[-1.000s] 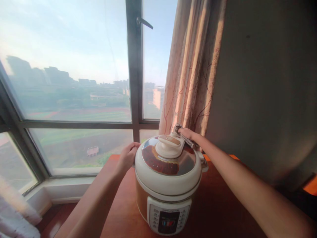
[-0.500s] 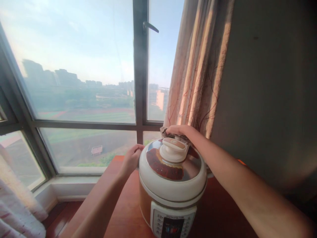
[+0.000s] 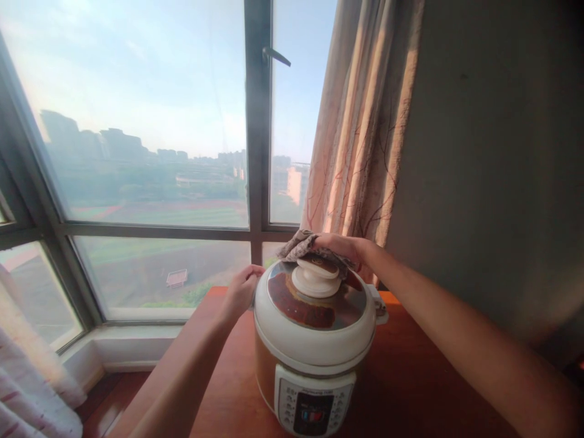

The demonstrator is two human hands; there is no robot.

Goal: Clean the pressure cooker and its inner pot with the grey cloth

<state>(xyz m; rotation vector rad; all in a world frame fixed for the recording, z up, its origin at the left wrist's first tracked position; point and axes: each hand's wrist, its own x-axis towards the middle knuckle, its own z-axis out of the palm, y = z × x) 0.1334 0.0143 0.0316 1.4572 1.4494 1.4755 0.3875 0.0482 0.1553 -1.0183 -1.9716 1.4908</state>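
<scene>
A white and brown electric pressure cooker [image 3: 314, 350] stands upright in front of me, its control panel facing me. At its far left side, my left hand [image 3: 246, 286] is closed on the cooker's side handle, which the fingers mostly hide. My right hand [image 3: 340, 244] reaches over to the back of the lid and grips a crumpled grey-brown patterned cloth [image 3: 297, 244]. The cloth lies against the rear of the lid, behind the white lid knob [image 3: 316, 277]. Another side handle [image 3: 379, 304] shows uncovered at the cooker's right.
Under the cooker is a reddish-brown wooden table [image 3: 410, 365]. Behind it are a large window [image 3: 155, 267] with a dark frame and a beige curtain [image 3: 360, 152]. A grey wall [image 3: 493, 182] rises at the right; another curtain [image 3: 31, 377] hangs at lower left.
My right hand has shifted slightly right, and more of the cloth now spreads left over the lid's back. The right forearm has moved away, uncovering the right handle. My left hand stays put.
</scene>
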